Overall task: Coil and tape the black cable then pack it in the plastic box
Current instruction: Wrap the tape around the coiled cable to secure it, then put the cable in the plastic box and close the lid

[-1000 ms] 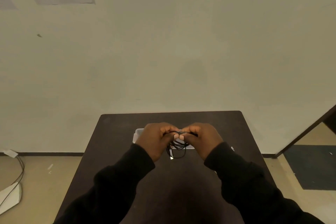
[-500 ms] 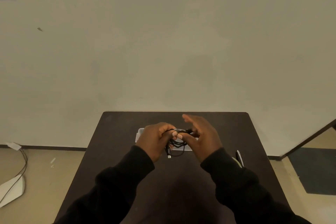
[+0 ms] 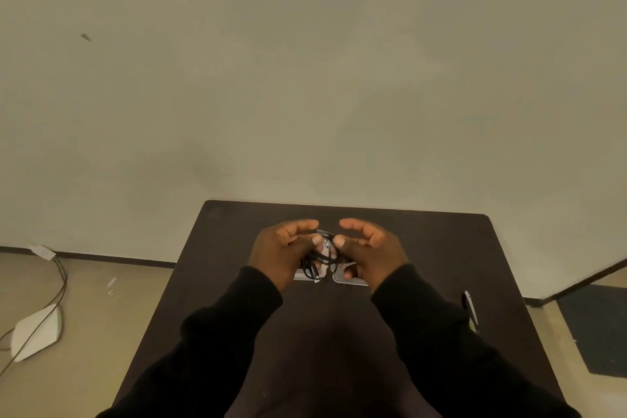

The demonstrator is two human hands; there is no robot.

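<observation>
1. Fingers: left hand (image 3: 283,249) and right hand (image 3: 371,248) meet above the middle of the bench (image 3: 424,248). Both thumbs press on the cable (image 3: 317,263) from either side, so each hand is pinched on the bundle. The other fingers (image 3: 298,226) are curled and fanned loosely above it, gripping nothing.

2. Bench: dark top, its far edge close to the wall. Bare surface lies left of the hands, right of them and beyond them, so there is room to move each way. Left and right edges drop to the floor.

3. Box (image 3: 346,276): clear plastic, lying on the bench directly under the hands. Only its near rim shows. Whether anything is inside, cannot tell.

4. Cable: held off the bench, gathered into a few small loops that hang below the thumbs, one end dangling at the lower left of the bundle. Coiling looks done or nearly so.

5. A pale, shiny patch between the thumbs may be tape; too small to be sure. My reading: taping is underway or about to finish, packing is not yet done. What is left is a short drop straight down into the box.

6. Pen-like object (image 3: 471,310): near the bench's right edge, well apart from the hands and easily knocked off by the right sleeve.
</observation>
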